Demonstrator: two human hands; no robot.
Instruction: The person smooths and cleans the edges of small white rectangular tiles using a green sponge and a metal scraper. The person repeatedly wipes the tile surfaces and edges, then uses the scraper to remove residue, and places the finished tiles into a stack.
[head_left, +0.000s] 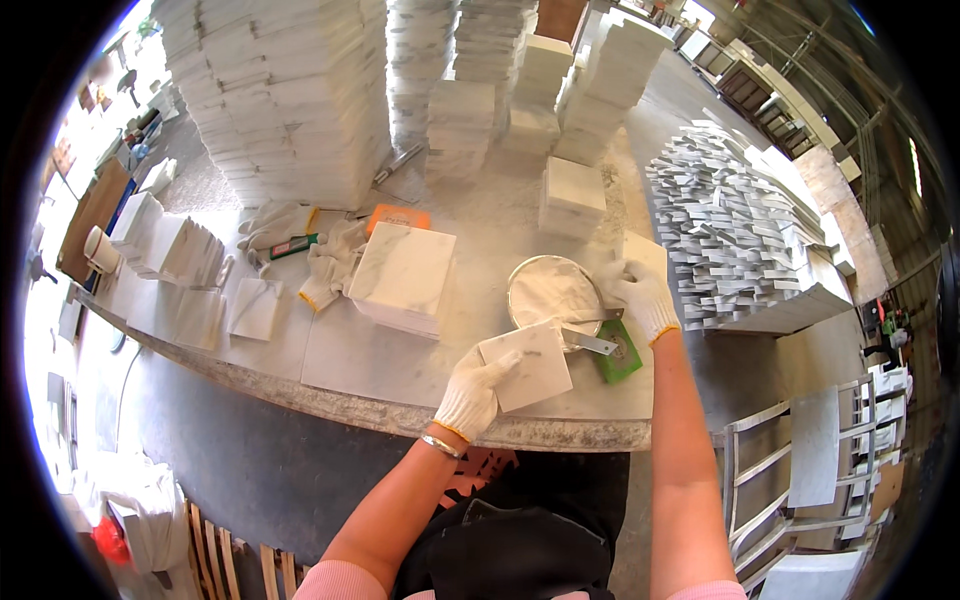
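My left hand (468, 396), in a white knitted glove, grips a square white marble tile (535, 372) by its left side, above the table's front edge. My gloved right hand (642, 296) is at the table's right side with its fingers curled. Just behind its fingers is another pale tile (645, 254); whether they grip it is unclear. Between the hands stands a round bowl (512, 294) of white paste. Two metal scraper blades, the nearer one a putty knife (590, 342), lie across its front rim. Partly beneath them is a green pad (623, 358).
A tile stack (405, 270) stands left of the bowl, and a smaller stack (574, 195) behind it. Loose gloves (335, 262) and an orange box (398, 217) lie farther left. Tall tile piles (270, 100) line the back. Right of the table is a heap of stone strips (730, 225).
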